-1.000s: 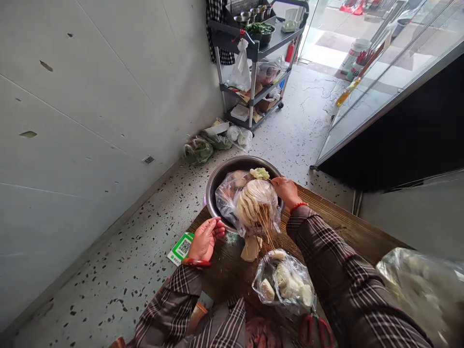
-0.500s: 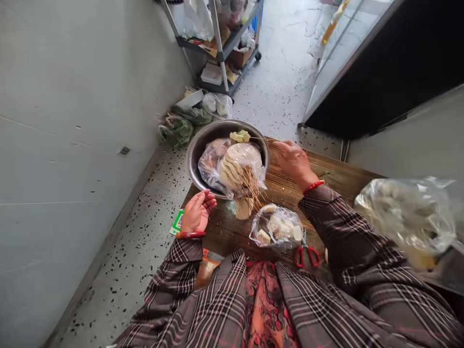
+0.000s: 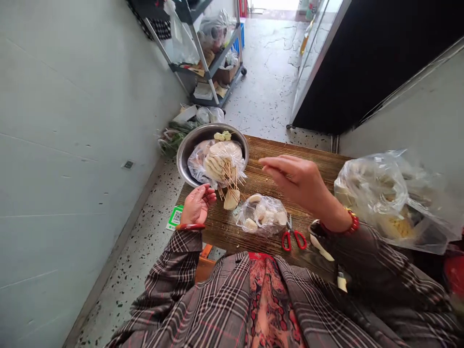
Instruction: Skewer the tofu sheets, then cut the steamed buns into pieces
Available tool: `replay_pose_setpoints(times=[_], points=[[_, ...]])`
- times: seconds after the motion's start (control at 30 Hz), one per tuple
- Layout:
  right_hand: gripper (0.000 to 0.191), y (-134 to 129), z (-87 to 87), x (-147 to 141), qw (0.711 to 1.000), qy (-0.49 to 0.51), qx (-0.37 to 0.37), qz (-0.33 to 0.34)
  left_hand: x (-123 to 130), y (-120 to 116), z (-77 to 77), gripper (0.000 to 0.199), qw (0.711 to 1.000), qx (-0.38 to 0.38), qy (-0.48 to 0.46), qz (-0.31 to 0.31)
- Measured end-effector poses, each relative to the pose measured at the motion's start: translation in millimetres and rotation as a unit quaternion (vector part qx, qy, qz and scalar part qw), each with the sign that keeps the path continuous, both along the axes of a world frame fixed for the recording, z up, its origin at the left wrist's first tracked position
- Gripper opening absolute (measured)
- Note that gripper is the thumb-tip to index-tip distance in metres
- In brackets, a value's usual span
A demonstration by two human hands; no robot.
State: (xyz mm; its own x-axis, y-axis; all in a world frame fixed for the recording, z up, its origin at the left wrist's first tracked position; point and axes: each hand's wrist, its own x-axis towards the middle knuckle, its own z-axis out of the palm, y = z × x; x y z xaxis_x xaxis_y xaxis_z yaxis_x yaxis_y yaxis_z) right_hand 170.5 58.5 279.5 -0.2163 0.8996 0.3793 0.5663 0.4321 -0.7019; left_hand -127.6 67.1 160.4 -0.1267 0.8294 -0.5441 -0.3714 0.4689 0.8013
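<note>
My right hand (image 3: 295, 181) hovers above the wooden table (image 3: 275, 154), fingers stretched out and nothing in them. Beside the near rim of a metal basin (image 3: 181, 162) is my left hand (image 3: 198, 205), palm up with fingers loosely curled and no object visible in it. Inside the basin, a clear plastic bag holds pale sliced food on skewers (image 3: 221, 157); their thin sticks point towards me. A pale yellow-green piece (image 3: 223, 136) lies at the basin's far side. One flat pale slice (image 3: 231, 199) sits below the sticks, just outside the basin.
Red-handled scissors (image 3: 293, 237) lie by a plastic bag of white chunks (image 3: 266, 215). A larger clear bag (image 3: 373, 188) stands at the right. A green-framed code card (image 3: 176, 217) is at the left edge. Beyond are a shelf cart (image 3: 210, 72) and bags on the floor.
My right hand has drawn back from the basin's far right side, towards me, and its fingers have straightened. My left hand stays near the rim. The camera view has shifted.
</note>
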Motion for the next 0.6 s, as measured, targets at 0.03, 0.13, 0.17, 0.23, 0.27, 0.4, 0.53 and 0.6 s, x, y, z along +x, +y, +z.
replay_pose_setpoints(times=[0.03,0.13,0.17,0.23,0.27,0.4,0.53,0.6], points=[[0.026,15,-11.1,0,0.999,-0.02,0.002,-0.025,-1,4,4.1,0.016,1.0,0.01,0.004,0.001],[0.031,72,-40.5,-11,0.995,-0.087,-0.019,-0.05,-10,24,10.7,0.017,1.0,0.025,0.017,0.009],[0.033,93,-47.9,-18,0.992,-0.113,-0.03,-0.049,-13,33,10.9,0.017,0.999,0.026,0.021,0.013],[0.034,134,-61.4,-37,0.982,-0.176,-0.063,-0.041,-18,55,9.1,0.018,0.999,0.027,0.025,0.016],[0.034,154,-68.6,-47,0.973,-0.213,-0.085,-0.036,-20,66,7.4,0.018,0.999,0.028,0.026,0.016],[0.033,220,-107.2,-82,0.929,-0.327,-0.173,-0.01,-25,109,-2.0,0.02,0.999,0.038,0.025,0.009],[0.03,255,-148.9,-97,0.906,-0.351,-0.238,-0.001,-28,139,-14.6,0.023,0.999,0.044,0.021,0.001],[0.027,262,-163.5,-98,0.898,-0.35,-0.265,0.002,-29,148,-20.9,0.024,0.999,0.039,0.022,-0.002]])
